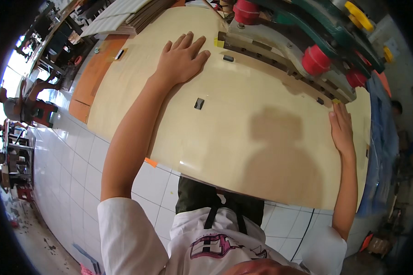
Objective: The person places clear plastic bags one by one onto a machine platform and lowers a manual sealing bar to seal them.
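My left hand (183, 58) lies flat with its fingers spread on a large cream-coloured board or table top (170, 133), left of the machine's long metal bar (275, 62). My right hand (342, 129) rests near the right side of the same surface, fingers stretched forward. Its fingertips reach a small yellow piece (336, 101) at the bar's right end; whether they press on it I cannot tell. Another yellow piece (219, 42) marks the bar's left end. Small dark blocks sit on the surface: one by the bar (228, 58), one nearer me (199, 103).
A dark green machine (303, 32) with red round mounts (315, 59) and a yellow knob (358, 16) overhangs the far right. Stacked pale panels (124, 18) stand at the far left. Blue sheeting (382, 137) hangs at the right edge. A person (27, 105) sits off to the left.
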### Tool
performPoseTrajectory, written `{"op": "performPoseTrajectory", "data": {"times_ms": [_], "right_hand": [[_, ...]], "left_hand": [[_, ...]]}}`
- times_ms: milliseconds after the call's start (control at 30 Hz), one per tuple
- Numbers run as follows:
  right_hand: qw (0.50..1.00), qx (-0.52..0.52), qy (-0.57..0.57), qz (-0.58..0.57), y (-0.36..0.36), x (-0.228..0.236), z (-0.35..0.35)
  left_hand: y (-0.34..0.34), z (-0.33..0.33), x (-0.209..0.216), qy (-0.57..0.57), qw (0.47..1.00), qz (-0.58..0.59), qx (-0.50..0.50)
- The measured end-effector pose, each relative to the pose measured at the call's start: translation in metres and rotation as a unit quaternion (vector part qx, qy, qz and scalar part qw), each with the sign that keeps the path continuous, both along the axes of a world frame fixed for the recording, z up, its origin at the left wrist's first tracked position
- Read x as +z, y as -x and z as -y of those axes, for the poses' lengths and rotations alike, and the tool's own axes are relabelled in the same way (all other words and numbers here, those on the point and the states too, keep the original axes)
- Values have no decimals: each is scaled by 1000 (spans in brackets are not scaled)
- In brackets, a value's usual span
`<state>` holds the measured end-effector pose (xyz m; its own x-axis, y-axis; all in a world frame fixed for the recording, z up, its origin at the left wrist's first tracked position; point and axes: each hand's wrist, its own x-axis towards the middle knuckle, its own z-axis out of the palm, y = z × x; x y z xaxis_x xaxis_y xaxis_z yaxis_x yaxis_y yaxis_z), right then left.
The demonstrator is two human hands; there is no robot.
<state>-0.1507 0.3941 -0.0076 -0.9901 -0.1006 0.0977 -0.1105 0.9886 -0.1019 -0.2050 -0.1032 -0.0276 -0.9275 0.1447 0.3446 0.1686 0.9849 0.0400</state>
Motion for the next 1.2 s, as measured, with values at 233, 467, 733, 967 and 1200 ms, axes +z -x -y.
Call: {"op": "performPoseTrajectory", "data": {"times_ms": [233,467,733,967,1200], "right_hand": [[999,13,47,22,-8,15,12],[999,-6,39,37,-9,11,8],[998,11,50,38,-8,13,9],[999,20,43,7,-10,14,9],[998,5,66,8,-8,10,8]], "left_hand": [[-3,-1,1,-42,999,-27,-15],[-5,-3,4,-46,999,-15,-10],[-4,-3,5,-49,999,10,6],[-4,-4,4,-58,998,-15,-9],[-4,-6,4,-38,999,-14,-5]]}}
